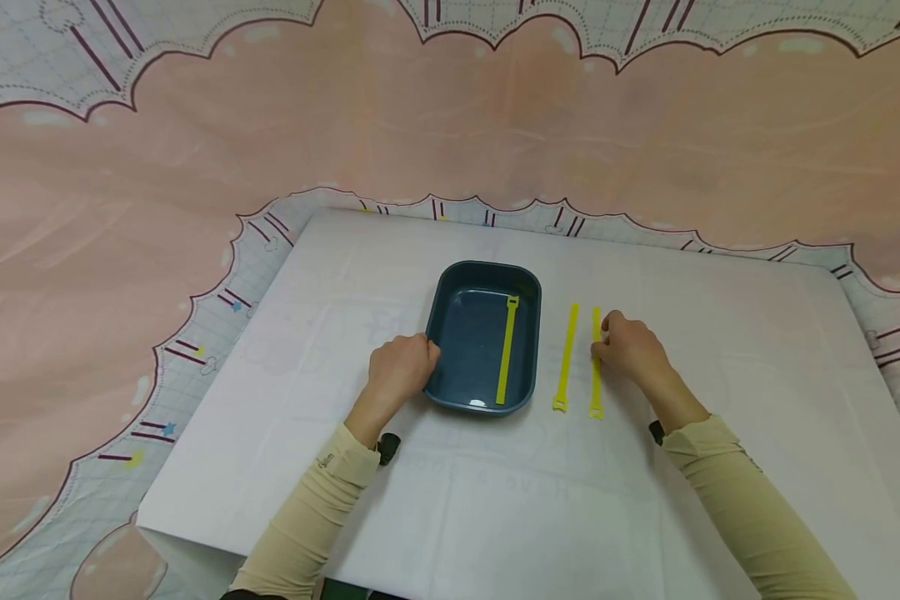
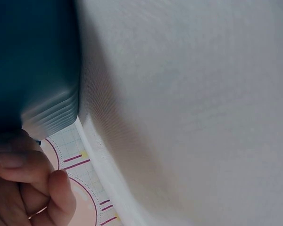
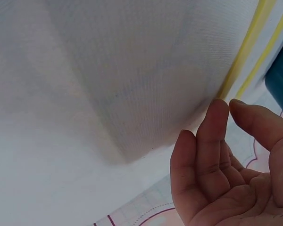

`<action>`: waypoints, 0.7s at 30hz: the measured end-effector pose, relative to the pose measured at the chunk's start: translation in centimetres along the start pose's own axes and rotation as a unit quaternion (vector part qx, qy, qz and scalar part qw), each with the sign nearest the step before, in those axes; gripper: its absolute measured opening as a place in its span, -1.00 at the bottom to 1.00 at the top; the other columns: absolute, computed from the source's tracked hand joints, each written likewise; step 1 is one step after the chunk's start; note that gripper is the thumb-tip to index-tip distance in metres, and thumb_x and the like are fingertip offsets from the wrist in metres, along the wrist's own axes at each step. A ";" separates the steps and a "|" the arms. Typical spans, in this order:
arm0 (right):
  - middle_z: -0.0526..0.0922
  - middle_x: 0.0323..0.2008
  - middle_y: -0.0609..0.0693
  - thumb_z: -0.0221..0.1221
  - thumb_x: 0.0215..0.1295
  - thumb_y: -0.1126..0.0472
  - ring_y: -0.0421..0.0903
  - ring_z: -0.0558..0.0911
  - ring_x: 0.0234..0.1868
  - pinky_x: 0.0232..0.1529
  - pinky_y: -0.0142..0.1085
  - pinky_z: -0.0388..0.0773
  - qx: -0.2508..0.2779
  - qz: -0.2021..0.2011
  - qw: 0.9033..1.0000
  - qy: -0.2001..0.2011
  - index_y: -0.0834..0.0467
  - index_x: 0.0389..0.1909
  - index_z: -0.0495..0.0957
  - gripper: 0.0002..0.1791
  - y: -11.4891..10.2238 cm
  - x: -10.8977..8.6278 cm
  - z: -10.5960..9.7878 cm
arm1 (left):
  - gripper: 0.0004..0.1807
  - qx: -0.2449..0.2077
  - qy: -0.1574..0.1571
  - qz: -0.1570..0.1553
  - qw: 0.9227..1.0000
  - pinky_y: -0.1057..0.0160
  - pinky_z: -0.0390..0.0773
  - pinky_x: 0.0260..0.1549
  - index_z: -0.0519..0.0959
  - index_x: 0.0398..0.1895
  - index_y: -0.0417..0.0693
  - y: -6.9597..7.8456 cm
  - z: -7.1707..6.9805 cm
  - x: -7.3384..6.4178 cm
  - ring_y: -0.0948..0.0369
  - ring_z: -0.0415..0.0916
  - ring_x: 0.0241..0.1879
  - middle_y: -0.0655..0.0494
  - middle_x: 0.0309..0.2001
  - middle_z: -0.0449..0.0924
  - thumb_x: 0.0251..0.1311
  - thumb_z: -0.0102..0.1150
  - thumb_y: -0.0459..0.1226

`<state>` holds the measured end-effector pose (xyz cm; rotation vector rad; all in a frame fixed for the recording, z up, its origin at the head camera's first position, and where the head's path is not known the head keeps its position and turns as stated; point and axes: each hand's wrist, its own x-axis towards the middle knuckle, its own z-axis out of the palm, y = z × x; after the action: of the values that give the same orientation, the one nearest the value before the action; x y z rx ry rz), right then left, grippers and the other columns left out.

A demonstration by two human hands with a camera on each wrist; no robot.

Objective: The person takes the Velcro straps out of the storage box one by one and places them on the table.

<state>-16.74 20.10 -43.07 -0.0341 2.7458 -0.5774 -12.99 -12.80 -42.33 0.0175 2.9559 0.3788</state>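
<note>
A dark blue plastic tray (image 1: 461, 387) stands on the white table, with one yellow cable strap (image 1: 506, 358) lying lengthwise inside it. My left hand (image 1: 402, 367) grips the tray's left rim with curled fingers; the left wrist view shows them against the tray's ribbed corner (image 2: 52, 115). Right of the tray, two more yellow straps lie side by side, a nearer strap (image 1: 567, 358) and a farther strap (image 1: 596, 387), their slotted heads toward me. My right hand (image 1: 633, 346) is at the farther strap, thumb and index fingertips (image 3: 219, 109) beside it with a small gap between them.
The white-covered table (image 1: 495, 500) extends around the tray and straps. Beyond its edges hangs a patterned cloth (image 1: 420, 125) in peach and pale blue. A dark object (image 1: 345, 590) shows at the table's front edge.
</note>
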 end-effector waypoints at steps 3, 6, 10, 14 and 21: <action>0.59 -0.09 0.35 0.18 0.30 0.23 0.15 0.58 -0.20 -0.23 -0.04 0.49 0.001 -0.006 1.000 0.002 0.44 0.05 0.35 -0.56 -0.1 0.0 -0.1 | -0.63 -0.001 0.003 0.004 1.000 0.13 0.38 -0.65 0.49 -0.57 -0.15 -0.1 0.0 0.0 0.08 0.41 -0.64 0.00 -0.63 0.43 0.35 -0.14 -0.19; 0.60 -0.10 0.34 0.18 0.31 0.23 0.14 0.59 -0.20 -0.23 -0.06 0.49 -0.002 -0.016 1.000 0.003 0.42 0.05 0.37 -0.58 -0.4 0.0 -0.2 | -0.64 -0.001 0.004 0.007 1.000 0.13 0.37 -0.66 0.47 -0.60 -0.13 -0.1 0.0 0.0 0.08 0.40 -0.64 0.00 -0.64 0.42 0.35 -0.14 -0.20; 0.61 -0.17 0.29 0.19 0.31 0.23 0.12 0.56 -0.25 -0.21 -0.07 0.48 -0.005 -0.045 0.999 0.007 0.39 0.03 0.40 -0.61 -1.0 0.0 -0.4 | -0.64 0.000 0.004 0.006 1.000 0.13 0.37 -0.66 0.47 -0.59 -0.14 0.0 -0.1 -0.1 0.09 0.41 -0.64 0.00 -0.64 0.42 0.35 -0.14 -0.20; 0.56 -0.12 0.28 0.20 0.30 0.23 0.14 0.54 -0.17 -0.11 -0.01 0.48 -0.002 -0.085 0.996 0.026 0.38 0.06 0.41 -0.60 -1.6 0.0 -0.6 | -0.64 0.001 0.001 0.005 1.000 0.13 0.39 -0.65 0.49 -0.58 -0.14 0.1 -0.1 -0.1 0.08 0.42 -0.64 0.00 -0.64 0.43 0.35 -0.14 -0.19; 0.38 0.17 0.31 0.29 0.23 0.22 0.25 0.37 0.16 0.16 0.12 0.35 -0.026 -0.148 0.983 0.104 0.30 0.22 0.36 -0.43 -2.8 -0.2 -1.1 | -0.64 0.000 -0.007 -0.001 1.000 0.12 0.40 -0.63 0.49 -0.56 -0.14 0.0 0.0 0.0 0.07 0.43 -0.62 0.00 -0.62 0.44 0.36 -0.15 -0.18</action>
<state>-17.01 18.01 -40.97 -0.4237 2.9826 -0.6167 -12.94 -12.78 -42.34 0.0186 2.9428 0.3761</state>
